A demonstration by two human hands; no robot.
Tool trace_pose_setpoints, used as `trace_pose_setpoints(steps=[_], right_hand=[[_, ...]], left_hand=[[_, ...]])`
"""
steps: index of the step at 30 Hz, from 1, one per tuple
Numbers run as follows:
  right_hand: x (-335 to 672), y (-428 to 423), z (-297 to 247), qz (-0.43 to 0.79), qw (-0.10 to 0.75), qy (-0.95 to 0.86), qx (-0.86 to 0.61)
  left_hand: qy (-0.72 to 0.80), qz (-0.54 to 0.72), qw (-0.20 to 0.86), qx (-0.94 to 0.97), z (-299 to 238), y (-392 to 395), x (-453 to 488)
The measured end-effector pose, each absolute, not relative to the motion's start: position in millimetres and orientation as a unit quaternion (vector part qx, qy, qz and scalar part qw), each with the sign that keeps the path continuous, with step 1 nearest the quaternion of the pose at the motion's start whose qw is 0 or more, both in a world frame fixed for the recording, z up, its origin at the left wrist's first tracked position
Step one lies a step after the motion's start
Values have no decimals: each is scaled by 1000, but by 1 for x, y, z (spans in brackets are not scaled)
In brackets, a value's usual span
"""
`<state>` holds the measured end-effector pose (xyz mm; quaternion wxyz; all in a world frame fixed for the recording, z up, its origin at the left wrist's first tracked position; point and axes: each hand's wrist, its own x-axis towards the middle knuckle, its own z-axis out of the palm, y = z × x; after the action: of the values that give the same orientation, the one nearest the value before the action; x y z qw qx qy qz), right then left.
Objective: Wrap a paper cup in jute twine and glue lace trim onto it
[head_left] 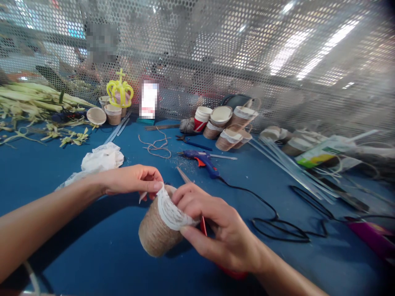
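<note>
A paper cup wrapped in brown twine lies tilted over the blue table, with a strip of white lace round its rim. My left hand pinches the end of the lace at the cup's top edge. My right hand presses the lace against the rim with thumb and fingers, and also holds red-handled scissors, whose blades stick up behind the cup and whose handles show under the palm.
A blue glue gun lies behind the cup, its black cord looping to the right. Finished twine cups stand at the back, glue sticks lie right, crumpled white lace lies left, and palm leaves far left. Perforated metal screen behind.
</note>
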<state>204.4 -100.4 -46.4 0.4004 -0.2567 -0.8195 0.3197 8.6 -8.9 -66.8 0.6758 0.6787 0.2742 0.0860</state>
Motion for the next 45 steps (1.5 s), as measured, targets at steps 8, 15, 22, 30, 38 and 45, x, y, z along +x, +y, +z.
trace_pose_setpoints(steps=[8, 15, 22, 30, 38, 45], right_hand=[[210, -98, -50, 352, 420, -781, -298], [214, -95, -53, 346, 415, -762, -358], [213, -93, -55, 288, 383, -778, -406], [210, -95, -55, 282, 389, -753, -450], [208, -94, -58, 300, 375, -735, -479], [206, -94, -60, 278, 387, -735, -483]], left_hand=[[189, 72, 846, 494, -88, -17, 16], [222, 135, 874, 412, -89, -21, 19], [238, 189, 850, 429, -81, -25, 26], [336, 296, 627, 637, -83, -32, 29], [363, 307, 505, 720, -85, -40, 33], [363, 307, 459, 751, -84, -42, 32]])
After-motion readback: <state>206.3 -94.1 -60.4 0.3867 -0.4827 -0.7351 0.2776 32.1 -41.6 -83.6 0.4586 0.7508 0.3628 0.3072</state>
